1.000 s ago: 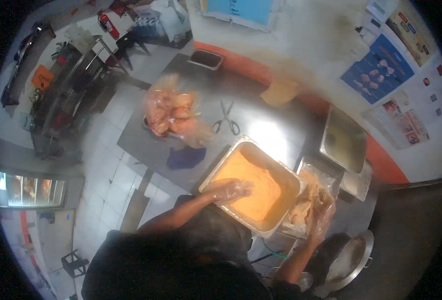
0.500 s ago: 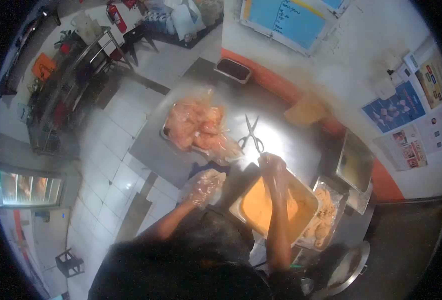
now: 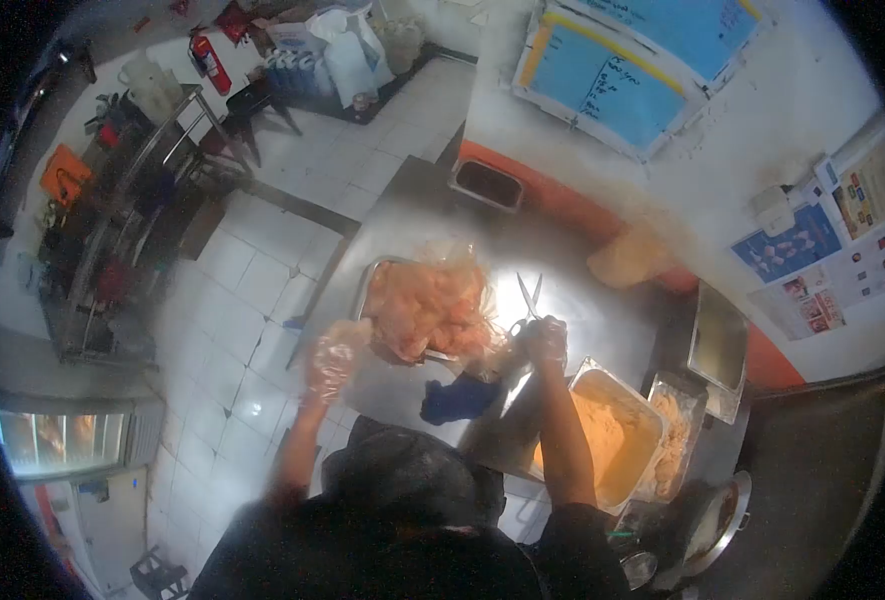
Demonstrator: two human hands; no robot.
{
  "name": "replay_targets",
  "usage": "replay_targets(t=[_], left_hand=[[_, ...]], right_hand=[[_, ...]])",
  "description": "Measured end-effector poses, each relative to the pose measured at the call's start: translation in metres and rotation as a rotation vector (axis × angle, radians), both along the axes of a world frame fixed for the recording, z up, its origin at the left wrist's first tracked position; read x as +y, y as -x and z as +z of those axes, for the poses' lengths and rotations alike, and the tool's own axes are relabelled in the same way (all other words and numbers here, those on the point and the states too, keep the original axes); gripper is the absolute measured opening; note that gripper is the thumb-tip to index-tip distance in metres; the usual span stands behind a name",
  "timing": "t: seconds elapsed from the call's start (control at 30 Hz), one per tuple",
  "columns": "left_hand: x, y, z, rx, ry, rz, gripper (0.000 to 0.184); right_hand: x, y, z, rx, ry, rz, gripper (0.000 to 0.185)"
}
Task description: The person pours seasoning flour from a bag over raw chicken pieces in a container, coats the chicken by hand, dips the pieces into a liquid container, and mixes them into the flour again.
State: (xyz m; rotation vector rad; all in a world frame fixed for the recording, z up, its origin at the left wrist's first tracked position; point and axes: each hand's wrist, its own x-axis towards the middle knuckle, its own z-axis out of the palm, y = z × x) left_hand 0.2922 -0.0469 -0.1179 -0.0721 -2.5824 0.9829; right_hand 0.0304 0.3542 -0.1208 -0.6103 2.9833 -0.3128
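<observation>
Scissors point(image 3: 533, 309) show just beyond our right hand point(image 3: 548, 343); our left hand point(image 3: 333, 362) is at the near left of the bagged meat point(image 3: 430, 308). Whether either grips, we cannot tell.

Hazy, soft focus with fisheye curvature, black corners and a white glare on the metal table point(image 3: 594, 318)

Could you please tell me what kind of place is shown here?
It is probably the kitchen of a food business. A metal table holds bagged, raw-looking meat and a deep pan of orange powder, and there is a fire extinguisher by the wall.
</observation>
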Motion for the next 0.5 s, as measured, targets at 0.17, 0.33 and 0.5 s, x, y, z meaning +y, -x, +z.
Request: replay_targets(t=[0.17,0.33,0.5], left_hand=[[-0.023,0.004,0.062,-0.31,-1.154,0.43,0.039],[-0.025,0.059,0.083,-0.029,-0.523,-0.026,0.032],[0.057,0.171,0.181,-0.057,-0.99,-0.583,0.033]], right_hand=[[0.022,0.016,-0.068,0.05,0.087,-0.378,0.028],[0.029,0.012,-0.078,0.016,-0.052,0.006,0.026],[0.003,-0.004,-0.073,0.025,-0.136,-0.005,0.025]])
